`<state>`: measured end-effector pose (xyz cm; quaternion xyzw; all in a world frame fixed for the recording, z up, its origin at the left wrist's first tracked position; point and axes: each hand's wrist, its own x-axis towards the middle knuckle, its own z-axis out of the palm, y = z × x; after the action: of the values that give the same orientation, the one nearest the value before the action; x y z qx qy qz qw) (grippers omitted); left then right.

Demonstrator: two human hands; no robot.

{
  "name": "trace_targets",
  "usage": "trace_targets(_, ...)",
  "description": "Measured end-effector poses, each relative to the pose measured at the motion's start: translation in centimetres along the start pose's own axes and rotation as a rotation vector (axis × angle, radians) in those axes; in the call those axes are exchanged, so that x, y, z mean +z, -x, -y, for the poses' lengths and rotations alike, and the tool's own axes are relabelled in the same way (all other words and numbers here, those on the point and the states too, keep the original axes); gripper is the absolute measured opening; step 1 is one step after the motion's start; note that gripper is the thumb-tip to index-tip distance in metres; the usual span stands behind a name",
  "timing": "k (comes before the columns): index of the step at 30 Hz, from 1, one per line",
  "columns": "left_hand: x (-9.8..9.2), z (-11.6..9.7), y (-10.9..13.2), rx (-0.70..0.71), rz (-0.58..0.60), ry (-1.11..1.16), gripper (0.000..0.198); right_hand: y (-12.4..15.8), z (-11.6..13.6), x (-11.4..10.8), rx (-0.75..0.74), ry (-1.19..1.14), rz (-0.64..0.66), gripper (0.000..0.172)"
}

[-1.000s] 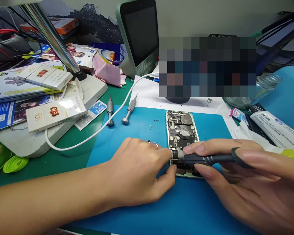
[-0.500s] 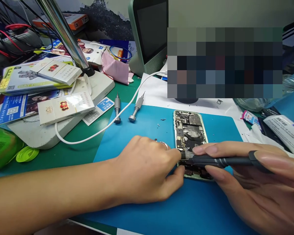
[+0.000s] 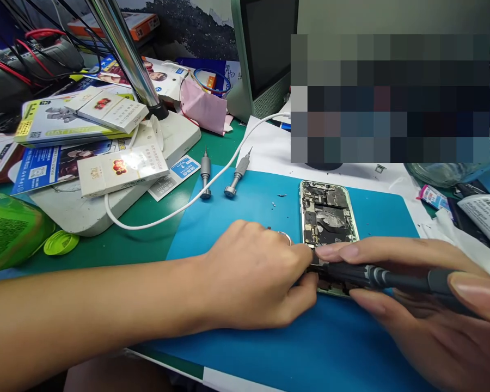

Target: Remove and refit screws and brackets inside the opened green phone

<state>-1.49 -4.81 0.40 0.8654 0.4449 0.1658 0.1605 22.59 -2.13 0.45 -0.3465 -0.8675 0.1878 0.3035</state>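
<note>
An opened phone (image 3: 330,215), its circuit boards and inner parts bare, lies on the blue mat (image 3: 261,348). My left hand (image 3: 257,277), with a ring on one finger, is closed at the phone's lower left edge, thumb and forefinger gripping there. Held almost level in the fingers of my right hand (image 3: 428,316) is a black screwdriver (image 3: 408,280). Its tip reaches the lower part of the phone beside my left fingertips, which partly hide it. My right fingers cover the phone's lower right side.
Two grey screwdrivers (image 3: 239,173) and a white cable (image 3: 179,211) lie left of the phone. Tiny screws (image 3: 273,204) dot the mat. Further left are cigarette packs (image 3: 122,170), a lamp base (image 3: 77,209) and a green bottle (image 3: 12,231). A monitor (image 3: 265,54) stands behind.
The whole scene has shifted slightly right in view. The screwdriver lies a little lower and at a slightly different slant. Both hands keep their places at the phone.
</note>
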Motion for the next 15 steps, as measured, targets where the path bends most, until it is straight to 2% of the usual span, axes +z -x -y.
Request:
trace_targets(1, -0.01, 0.01, 0.01, -0.003, -0.012, -0.013, 0.028, -0.13, 0.11, 0.09, -0.039, -0.023, -0.014, 0.044)
trace_targets(4, -0.09, -0.02, 0.01, -0.017, -0.023, -0.046, 0.031, -0.51, 0.28, 0.14, -0.225, -0.065, -0.084, 0.092)
trace_targets(6, -0.13, -0.06, -0.01, -0.018, -0.018, -0.054, 0.032, -0.58, 0.19, -0.01, -0.292, -0.063, -0.124, 0.107)
trace_targets(9, -0.14, -0.12, -0.02, -0.017, -0.015, -0.051, 0.033, -0.26, -0.02, -0.26, -0.296, -0.020, -0.101, 0.101)
trace_targets(11, -0.13, -0.15, 0.01, -0.021, -0.016, -0.043, 0.032, 0.05, -0.13, -0.31, -0.270, 0.001, -0.078, 0.091)
trace_targets(13, -0.11, -0.16, 0.04, -0.025, -0.016, -0.034, 0.030, 0.22, -0.22, -0.25, -0.202, 0.001, -0.065, 0.067)
trace_targets(15, -0.08, -0.18, 0.03, -0.027, -0.019, -0.027, 0.027, 0.18, -0.26, -0.09, -0.123, 0.014, -0.073, 0.036)
